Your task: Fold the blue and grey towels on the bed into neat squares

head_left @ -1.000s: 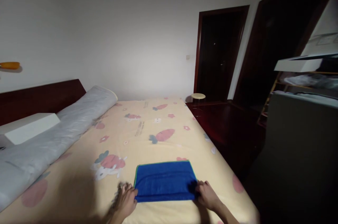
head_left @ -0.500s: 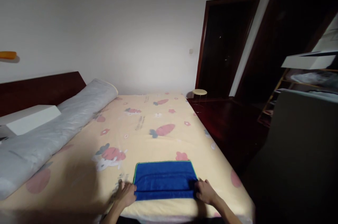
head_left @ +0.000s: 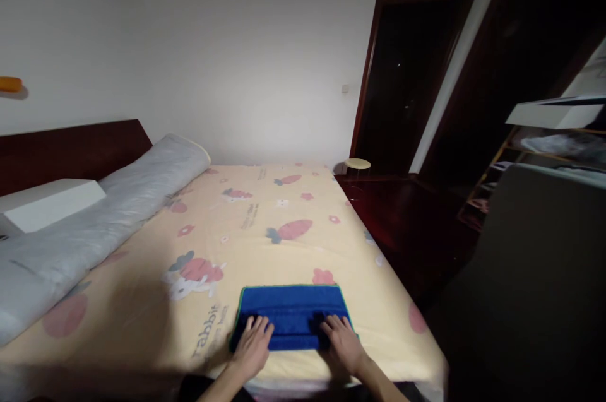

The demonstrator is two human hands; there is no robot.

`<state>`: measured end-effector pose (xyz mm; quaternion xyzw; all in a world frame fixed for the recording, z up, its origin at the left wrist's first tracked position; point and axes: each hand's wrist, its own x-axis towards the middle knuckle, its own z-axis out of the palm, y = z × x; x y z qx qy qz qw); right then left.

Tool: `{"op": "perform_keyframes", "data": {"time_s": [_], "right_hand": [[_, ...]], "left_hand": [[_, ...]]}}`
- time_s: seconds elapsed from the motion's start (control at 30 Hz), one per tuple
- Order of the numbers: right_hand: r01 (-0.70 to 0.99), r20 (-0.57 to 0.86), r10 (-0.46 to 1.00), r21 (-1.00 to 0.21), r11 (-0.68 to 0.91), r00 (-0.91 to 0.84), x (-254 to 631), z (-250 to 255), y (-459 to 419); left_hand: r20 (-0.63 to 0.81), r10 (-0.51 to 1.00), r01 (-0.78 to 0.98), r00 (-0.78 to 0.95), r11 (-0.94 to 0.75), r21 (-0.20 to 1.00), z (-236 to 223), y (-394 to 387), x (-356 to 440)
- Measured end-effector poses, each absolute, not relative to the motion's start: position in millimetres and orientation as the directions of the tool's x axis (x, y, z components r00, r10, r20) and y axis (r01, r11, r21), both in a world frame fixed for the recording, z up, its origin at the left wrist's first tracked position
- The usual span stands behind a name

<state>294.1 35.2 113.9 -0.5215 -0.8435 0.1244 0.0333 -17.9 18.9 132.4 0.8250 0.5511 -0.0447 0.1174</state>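
Observation:
A folded blue towel (head_left: 293, 310) with a thin green edge lies flat on the bed, close to the near edge. My left hand (head_left: 253, 344) rests on the towel's near left part, fingers stretched out and flat. My right hand (head_left: 341, 342) lies on its near right part, fingers also spread and flat. Neither hand holds anything.
The bed (head_left: 265, 231) has a pale yellow sheet printed with carrots and rabbits. A long grey bolster (head_left: 95, 225) and a white box (head_left: 47, 203) lie at the left by the dark headboard. A small round stool (head_left: 357, 164), a dark doorway and shelving stand to the right.
Both hands have moved from the towel's side edges onto its top and now lie flat on it. The towel sits a little nearer the bed's edge.

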Motion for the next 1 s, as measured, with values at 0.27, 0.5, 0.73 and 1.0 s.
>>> {"op": "perform_keyframes", "data": {"time_s": [0.27, 0.5, 0.73, 1.0], "right_hand": [[0.779, -0.104, 0.809, -0.365, 0.511, -0.579, 264, 123, 12], [0.832, -0.174, 0.846, -0.361, 0.422, -0.505, 265, 115, 17], [0.862, -0.088, 0.900, -0.340, 0.375, -0.427, 290, 109, 24], [0.936, -0.055, 0.951, -0.203, 0.288, -0.305, 331, 114, 40]], "left_hand": [[-0.162, 0.843, 0.844, 0.513, -0.461, 0.273, 128, 4, 1], [-0.202, 0.890, 0.893, 0.409, -0.345, 0.288, 125, 7, -8], [-0.096, 0.920, 0.885, 0.379, -0.330, 0.329, 123, 15, -39], [0.136, 0.974, 0.979, 0.181, -0.192, 0.074, 101, 28, -110]]}}
